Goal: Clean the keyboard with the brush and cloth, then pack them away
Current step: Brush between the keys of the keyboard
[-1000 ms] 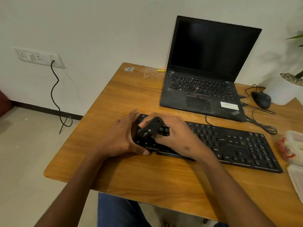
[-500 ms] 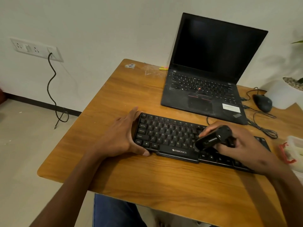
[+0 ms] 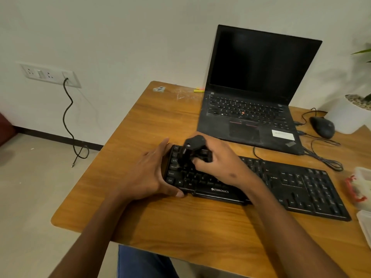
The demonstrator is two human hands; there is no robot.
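Note:
A black keyboard (image 3: 291,183) lies across the wooden table (image 3: 200,227) in front of me. My left hand (image 3: 148,173) clasps the keyboard's left end, thumb on its front edge. My right hand (image 3: 218,161) is closed around a black brush (image 3: 190,149), which is pressed onto the keys at the keyboard's top left corner. The bristles are hidden against the dark keys. No cloth can be made out for sure.
An open black laptop (image 3: 251,109) stands behind the keyboard. A black mouse (image 3: 322,127) and tangled cables (image 3: 321,155) lie to its right. A white plant pot (image 3: 349,115) is at the far right. Clear plastic containers (image 3: 361,189) sit at the table's right edge.
My right hand swept the brush from the keyboard's left end to its middle, then back to the top left corner. My left hand stayed on the keyboard's left end.

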